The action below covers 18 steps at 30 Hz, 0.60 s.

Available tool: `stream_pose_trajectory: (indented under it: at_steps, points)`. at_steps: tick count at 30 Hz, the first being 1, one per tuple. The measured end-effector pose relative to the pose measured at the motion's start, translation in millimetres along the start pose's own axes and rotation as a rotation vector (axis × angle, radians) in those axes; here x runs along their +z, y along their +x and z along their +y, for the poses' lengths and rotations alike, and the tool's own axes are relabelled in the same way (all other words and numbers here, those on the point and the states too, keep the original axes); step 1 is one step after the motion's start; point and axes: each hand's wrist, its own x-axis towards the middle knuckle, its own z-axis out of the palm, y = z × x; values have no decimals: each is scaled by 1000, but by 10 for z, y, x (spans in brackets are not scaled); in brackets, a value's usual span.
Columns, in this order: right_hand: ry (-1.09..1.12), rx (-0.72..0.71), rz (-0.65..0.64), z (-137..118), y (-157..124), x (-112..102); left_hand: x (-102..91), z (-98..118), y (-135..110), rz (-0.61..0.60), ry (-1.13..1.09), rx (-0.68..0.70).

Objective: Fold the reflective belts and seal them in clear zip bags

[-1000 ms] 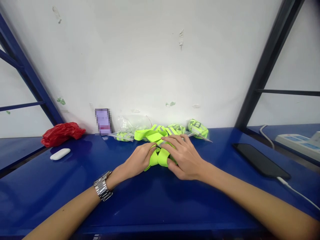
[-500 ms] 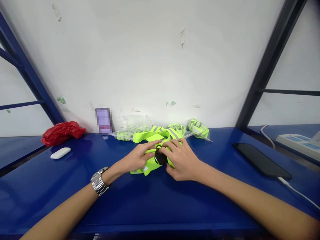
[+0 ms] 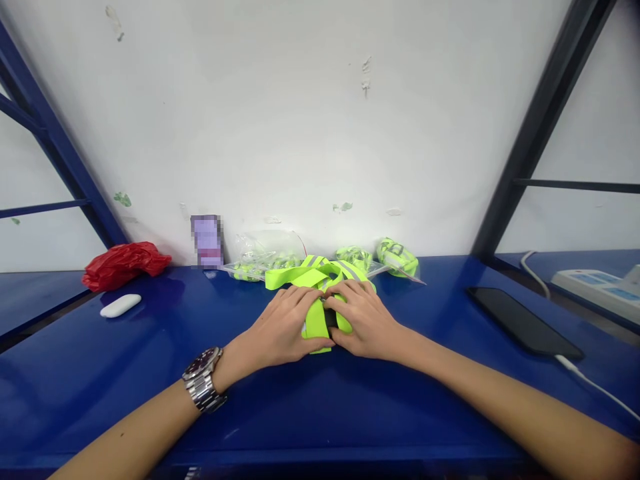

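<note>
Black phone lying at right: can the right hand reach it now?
Probably, once freed: the right hand grips the yellow-green strap, but nothing visible blocks its way to the black phone.

1. The lime-yellow strap (image 3: 316, 320) looks like woven cloth webbing, matt, with smoother grey bands (image 3: 318, 261).
2. The black piece (image 3: 331, 319) among its folds looks dark and smooth; its material is hard to tell.
3. The wristwatch (image 3: 203, 387) has a polished metal bracelet with bright glints.
4. The blue tabletop (image 3: 320, 410) is smooth and glossy, showing soft reflections.
5. The red bag (image 3: 125, 267) is thin, crinkled, shiny plastic.
6. The clear bag (image 3: 249, 246) is transparent plastic film, wrinkled and glossy.
7. The small white case (image 3: 120, 306) looks like smooth plastic.
8. The phone (image 3: 523, 322) has a dark, glassy face.
9. The wall (image 3: 280, 127) is matt paint, rough where chipped.
</note>
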Motion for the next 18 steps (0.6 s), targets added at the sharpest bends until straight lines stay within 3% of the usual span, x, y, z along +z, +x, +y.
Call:
stream_pose_trajectory:
  at_steps: [6,13,18]
  points:
    - [70,41,7,0,7,6,134,-21,0,40,146,44]
    - [19,-33,23,132,-13,-25,97,-113,-17,50,130,51]
    - [23,-46,37,250,-15,-25,101,-232,-51,71,60,-16]
